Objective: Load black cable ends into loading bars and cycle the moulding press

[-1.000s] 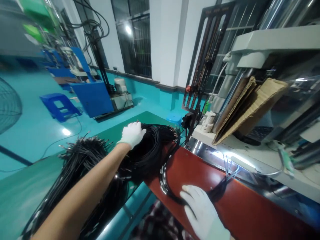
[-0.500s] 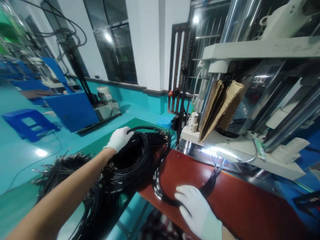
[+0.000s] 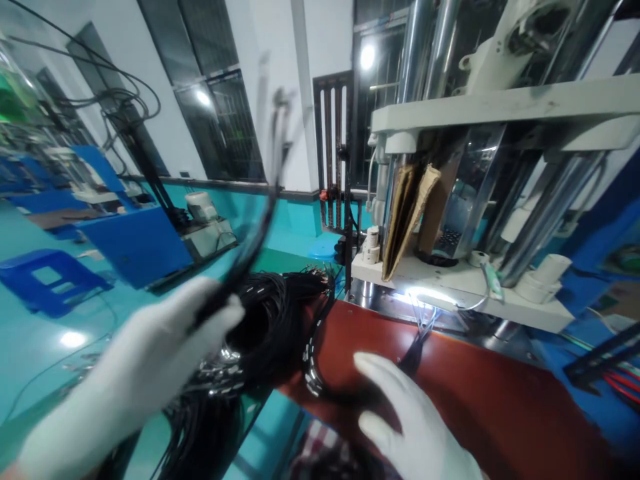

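My left hand [image 3: 150, 353], in a white glove and smeared by motion, is closed on a black cable [image 3: 260, 220] that rises up and to the right from its fingers. Just beyond it a large coil of black cables [image 3: 280, 313] lies on the green table. My right hand [image 3: 405, 413], also white-gloved, lies with its fingers stretched out over a small bundle of black cables [image 3: 320, 380] on the red-brown work surface [image 3: 475, 400].
A grey machine [image 3: 475, 200] with steel columns, a lit ledge and folded cardboard [image 3: 405, 220] stands behind the red-brown surface. More black cables [image 3: 200, 427] hang over the green table's edge. Blue machines [image 3: 135, 247] and a blue stool [image 3: 50, 280] stand on the teal floor at left.
My left hand has left the top of the coil and come back toward me, lifting one black cable with it. The view has swung right. My right hand has stayed on the bundle.
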`<state>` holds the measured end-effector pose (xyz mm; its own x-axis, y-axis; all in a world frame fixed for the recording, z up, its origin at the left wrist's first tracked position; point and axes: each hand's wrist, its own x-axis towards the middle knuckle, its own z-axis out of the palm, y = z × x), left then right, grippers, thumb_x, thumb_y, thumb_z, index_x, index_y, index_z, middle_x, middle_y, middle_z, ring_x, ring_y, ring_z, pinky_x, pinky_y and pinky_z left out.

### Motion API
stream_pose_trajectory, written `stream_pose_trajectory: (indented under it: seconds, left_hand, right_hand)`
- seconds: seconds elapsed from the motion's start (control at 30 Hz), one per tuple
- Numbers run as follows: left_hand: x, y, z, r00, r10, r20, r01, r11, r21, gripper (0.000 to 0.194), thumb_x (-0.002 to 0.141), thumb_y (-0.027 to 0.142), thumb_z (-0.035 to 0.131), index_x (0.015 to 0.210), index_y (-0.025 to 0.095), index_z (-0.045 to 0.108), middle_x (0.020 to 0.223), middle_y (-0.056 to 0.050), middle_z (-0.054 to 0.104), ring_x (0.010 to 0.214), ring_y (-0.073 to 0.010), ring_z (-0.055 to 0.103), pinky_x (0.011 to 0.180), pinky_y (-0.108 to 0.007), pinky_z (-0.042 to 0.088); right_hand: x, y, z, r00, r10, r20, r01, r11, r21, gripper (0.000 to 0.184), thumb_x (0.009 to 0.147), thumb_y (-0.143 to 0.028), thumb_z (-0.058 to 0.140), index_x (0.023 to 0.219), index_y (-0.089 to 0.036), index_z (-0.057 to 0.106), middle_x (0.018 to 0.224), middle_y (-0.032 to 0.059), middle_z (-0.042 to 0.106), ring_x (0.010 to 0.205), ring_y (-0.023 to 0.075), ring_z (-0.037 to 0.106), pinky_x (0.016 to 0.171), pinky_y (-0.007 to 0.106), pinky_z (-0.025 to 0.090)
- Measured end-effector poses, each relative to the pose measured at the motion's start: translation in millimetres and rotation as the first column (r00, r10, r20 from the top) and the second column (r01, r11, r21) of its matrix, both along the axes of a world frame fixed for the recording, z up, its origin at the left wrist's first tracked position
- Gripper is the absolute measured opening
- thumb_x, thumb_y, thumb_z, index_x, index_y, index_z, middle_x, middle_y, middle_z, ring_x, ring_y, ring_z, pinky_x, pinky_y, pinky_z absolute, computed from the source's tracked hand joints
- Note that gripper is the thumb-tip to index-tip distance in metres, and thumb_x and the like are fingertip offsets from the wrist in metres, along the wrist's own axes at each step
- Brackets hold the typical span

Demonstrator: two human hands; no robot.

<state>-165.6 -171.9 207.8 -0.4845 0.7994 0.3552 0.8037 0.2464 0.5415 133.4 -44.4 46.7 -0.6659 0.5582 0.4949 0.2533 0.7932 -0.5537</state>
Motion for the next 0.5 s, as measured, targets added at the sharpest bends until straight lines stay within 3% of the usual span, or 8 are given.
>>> stream_pose_trajectory:
  seconds: [0.03, 0.1, 0.13, 0.2, 0.27, 0.33, 0.37, 0.5]
  left_hand:
    - [20, 1, -2.2, 0.988, -0.147, 0.035, 0.15, 0.983, -0.103, 0.043, 0.081, 0.069, 0.051, 0.081, 0.027, 0.059, 0.064, 0.003, 0.064, 0.052, -0.0153, 0.056, 0.048, -0.026, 0.044]
    - [61, 8, -13.8, 0.898, -0.419, 0.136, 0.439, 0.826, -0.353, 0.036, 0.085, 0.063, 0.05, 0.086, 0.03, 0.064, 0.072, 0.001, 0.069, 0.058, -0.0167, 0.061, 0.054, -0.026, 0.047]
    - [80, 13, -24.2, 0.846, -0.499, 0.188, 0.526, 0.722, -0.45, 0.031, 0.087, 0.058, 0.05, 0.09, 0.031, 0.065, 0.074, 0.001, 0.07, 0.059, -0.0172, 0.063, 0.056, -0.026, 0.047]
    - [113, 21, -55.2, 0.788, -0.579, 0.209, 0.583, 0.592, -0.557, 0.023, 0.086, 0.048, 0.053, 0.097, 0.03, 0.065, 0.077, -0.001, 0.071, 0.062, -0.0182, 0.064, 0.059, -0.025, 0.049]
    - [135, 28, -96.0, 0.737, -0.639, 0.22, 0.613, 0.493, -0.617, 0.024, 0.086, 0.041, 0.054, 0.104, 0.028, 0.064, 0.082, -0.003, 0.072, 0.069, -0.0199, 0.067, 0.063, -0.025, 0.051]
    - [145, 31, -137.2, 0.715, -0.671, 0.196, 0.614, 0.469, -0.634, 0.025, 0.086, 0.039, 0.055, 0.106, 0.027, 0.064, 0.09, -0.005, 0.074, 0.081, -0.0224, 0.071, 0.072, -0.027, 0.054]
    - [147, 32, -154.8, 0.7, -0.689, 0.185, 0.622, 0.462, -0.633, 0.027, 0.086, 0.039, 0.056, 0.109, 0.028, 0.064, 0.097, -0.006, 0.074, 0.088, -0.0241, 0.072, 0.077, -0.029, 0.055]
    - [141, 34, -196.9, 0.664, -0.73, 0.162, 0.645, 0.45, -0.617, 0.038, 0.086, 0.042, 0.058, 0.123, 0.031, 0.061, 0.116, -0.01, 0.072, 0.106, -0.0314, 0.07, 0.089, -0.036, 0.055]
  right_hand:
    - [0, -2, 6.5, 0.997, 0.036, -0.074, -0.044, 0.992, -0.116, 0.066, 0.095, -0.051, 0.057, 0.153, -0.028, 0.038, 0.148, 0.012, 0.054, 0.13, 0.0264, 0.058, 0.107, 0.039, 0.052]
    - [1, -8, 14.6, 0.959, 0.078, -0.273, -0.171, 0.926, -0.338, 0.096, 0.085, -0.074, 0.053, 0.16, -0.022, 0.022, 0.154, 0.0189, 0.044, 0.135, 0.0319, 0.053, 0.108, 0.045, 0.05]
    - [3, -13, 15.7, 0.918, 0.067, -0.392, -0.242, 0.876, -0.418, 0.111, 0.077, -0.084, 0.053, 0.161, -0.02, 0.017, 0.154, 0.0219, 0.042, 0.136, 0.0352, 0.051, 0.107, 0.048, 0.05]
    - [10, -25, 11.4, 0.816, -0.048, -0.576, -0.346, 0.758, -0.553, 0.124, 0.065, -0.089, 0.059, 0.16, -0.02, 0.02, 0.151, 0.0237, 0.046, 0.134, 0.0395, 0.052, 0.103, 0.052, 0.052]
    - [24, -39, 1.3, 0.724, -0.281, -0.63, -0.379, 0.601, -0.704, 0.106, 0.072, -0.076, 0.069, 0.157, -0.026, 0.032, 0.144, 0.0198, 0.055, 0.128, 0.0374, 0.058, 0.1, 0.052, 0.053]
    - [42, -48, -9.8, 0.609, -0.544, -0.577, -0.373, 0.446, -0.814, 0.076, 0.082, -0.053, 0.074, 0.149, -0.031, 0.046, 0.137, 0.0136, 0.062, 0.122, 0.0321, 0.063, 0.103, 0.051, 0.051]
    - [51, -50, -14.4, 0.529, -0.651, -0.545, -0.36, 0.409, -0.839, 0.065, 0.083, -0.045, 0.076, 0.143, -0.032, 0.053, 0.134, 0.0109, 0.065, 0.12, 0.0297, 0.064, 0.105, 0.05, 0.05]
    - [73, -37, -24.9, 0.262, -0.785, -0.561, -0.318, 0.479, -0.818, 0.046, 0.075, -0.033, 0.084, 0.119, -0.027, 0.071, 0.125, 0.0068, 0.071, 0.117, 0.0251, 0.066, 0.111, 0.046, 0.045]
